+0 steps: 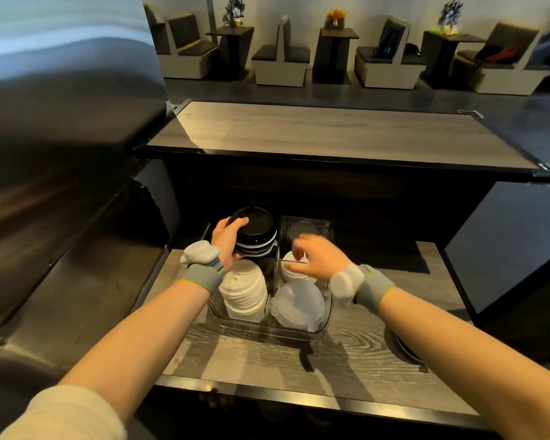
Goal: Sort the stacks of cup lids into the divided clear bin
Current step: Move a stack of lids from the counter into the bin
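On wood-grain shelf, far-left compartment: left hand point(227, 238) wraps black lid stack point(255, 231); white lid stack point(243, 292) near-left, translucent lids point(299, 304) near-right; right hand point(315, 260), fingers loosely curled, over small white lids point(291, 268); clear bin point(322, 331) far-right compartment empty, task nearly done; café booths behind.

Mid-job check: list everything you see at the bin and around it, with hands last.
Bin: one, clear, divided, on lower shelf.
Black lids: one stack, far-left compartment.
White lids: one stack, near-left compartment.
Clear lids: one stack, near-right compartment.
Small white lids: one stack, middle-right compartment.
Counter: one, grey wood, above shelf.
Booths: several, dark and beige, background.
Left hand: grip on black lids.
Right hand: blurred, over small white lids.
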Available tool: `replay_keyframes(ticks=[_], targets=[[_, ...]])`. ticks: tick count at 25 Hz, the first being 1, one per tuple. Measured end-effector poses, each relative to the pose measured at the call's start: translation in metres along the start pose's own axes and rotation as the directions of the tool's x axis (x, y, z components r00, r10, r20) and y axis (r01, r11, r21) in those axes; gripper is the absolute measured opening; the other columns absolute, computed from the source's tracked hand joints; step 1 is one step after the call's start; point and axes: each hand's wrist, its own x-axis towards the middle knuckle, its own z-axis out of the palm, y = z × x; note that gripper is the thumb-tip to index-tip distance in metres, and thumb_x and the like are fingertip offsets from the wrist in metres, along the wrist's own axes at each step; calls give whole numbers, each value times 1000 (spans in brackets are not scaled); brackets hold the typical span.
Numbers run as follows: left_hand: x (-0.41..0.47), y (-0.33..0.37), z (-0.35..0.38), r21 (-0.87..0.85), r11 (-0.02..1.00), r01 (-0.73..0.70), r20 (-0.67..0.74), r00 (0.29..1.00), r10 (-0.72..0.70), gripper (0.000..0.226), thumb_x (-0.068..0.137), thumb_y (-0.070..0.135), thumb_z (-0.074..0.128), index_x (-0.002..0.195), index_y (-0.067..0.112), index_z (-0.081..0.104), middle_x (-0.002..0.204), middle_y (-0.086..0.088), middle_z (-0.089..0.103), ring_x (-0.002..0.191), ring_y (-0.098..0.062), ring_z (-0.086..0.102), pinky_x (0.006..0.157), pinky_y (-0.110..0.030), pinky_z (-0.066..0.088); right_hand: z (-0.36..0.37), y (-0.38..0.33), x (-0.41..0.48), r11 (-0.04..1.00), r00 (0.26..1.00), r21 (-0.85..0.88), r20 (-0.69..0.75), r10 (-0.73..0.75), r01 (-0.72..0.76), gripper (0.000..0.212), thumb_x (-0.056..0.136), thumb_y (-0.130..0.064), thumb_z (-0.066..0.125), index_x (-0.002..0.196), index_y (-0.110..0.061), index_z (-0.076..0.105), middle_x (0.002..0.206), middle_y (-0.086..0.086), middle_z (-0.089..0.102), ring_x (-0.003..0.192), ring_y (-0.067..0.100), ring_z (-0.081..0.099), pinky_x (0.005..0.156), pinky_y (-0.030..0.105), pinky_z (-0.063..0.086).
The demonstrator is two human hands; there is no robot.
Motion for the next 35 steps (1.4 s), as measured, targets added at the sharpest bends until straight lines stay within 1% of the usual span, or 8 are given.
replay_keyframes(ticks=[2, 5, 12, 15, 17, 22, 27, 35], targets=[[-4, 2, 0, 55, 998, -25, 11, 1000, 25, 46, 89, 21, 59, 133, 15, 49, 126, -12, 59, 118, -31, 56, 90, -42, 49, -10, -9, 19, 980, 977, 184, -213, -29, 70, 31, 83, -35, 66, 100, -11, 55, 101, 6, 51, 95, 20, 46, 88, 33, 41], [-7, 4, 1, 80, 995, -53, 74, 996, 47, 45, 89, 21, 59, 133, 15, 50, 122, -14, 59, 113, -31, 58, 88, -44, 52, -14, -23, 43, 959, 994, 278, -112, -21, 52, 69, 79, -41, 69, 137, -20, 39, 144, 8, 35, 133, 23, 31, 109, 35, 31], [12, 10, -12, -113, 987, 112, 194, 977, -88, 53, 95, 58, 27, 100, 20, 65, 99, -6, 68, 93, -23, 64, 76, -39, 53, -5, -34, 72, 871, 986, 491, -143, 81, 0, 65, 84, -37, 65, 138, -19, 34, 136, 11, 46, 125, 25, 46, 101, 30, 40], [15, 10, -19, -133, 985, 106, 223, 972, -75, 55, 89, 59, 45, 123, 18, 60, 122, -12, 65, 113, -28, 61, 96, -47, 49, -7, -37, 78, 756, 988, 652, -82, 133, -48, 62, 89, -34, 58, 142, -18, 28, 143, 11, 41, 130, 25, 44, 99, 25, 36], [21, 8, -22, -111, 990, 87, 227, 972, -60, 54, 87, 45, 57, 134, 18, 52, 133, -11, 58, 124, -30, 55, 99, -49, 48, -8, -39, 83, 721, 992, 690, -43, 121, -58, 62, 92, -32, 55, 143, -18, 24, 144, 11, 38, 132, 25, 42, 100, 25, 36], [28, 23, -33, -98, 995, -12, 0, 1000, 12, 44, 92, 13, 48, 136, 11, 46, 112, -9, 57, 104, -28, 54, 65, -31, 47, -5, -35, 90, 631, 972, 767, -46, 230, -113, 66, 87, -31, 62, 141, -22, 26, 143, 13, 39, 132, 29, 41, 108, 37, 38], [37, 42, -57, -101, 991, -87, -183, 981, 67, 42, 94, 12, 46, 135, 8, 45, 82, 5, 48, 75, -12, 49, 56, -26, 39, 12, -25, 96, 939, 960, 207, 118, 253, -273, 73, 81, -39, 66, 142, -20, 31, 140, 15, 41, 133, 35, 32, 109, 42, 28], [36, 39, -59, 10, 998, -69, -45, 997, 69, 25, 92, 12, 48, 116, 20, 49, 102, -4, 55, 77, -13, 54, 56, -27, 43, 34, -15, 117, 982, 980, -123, 121, 159, -144, 77, 81, -55, 60, 142, -17, 32, 143, 12, 41, 133, 32, 33, 109, 42, 24]])
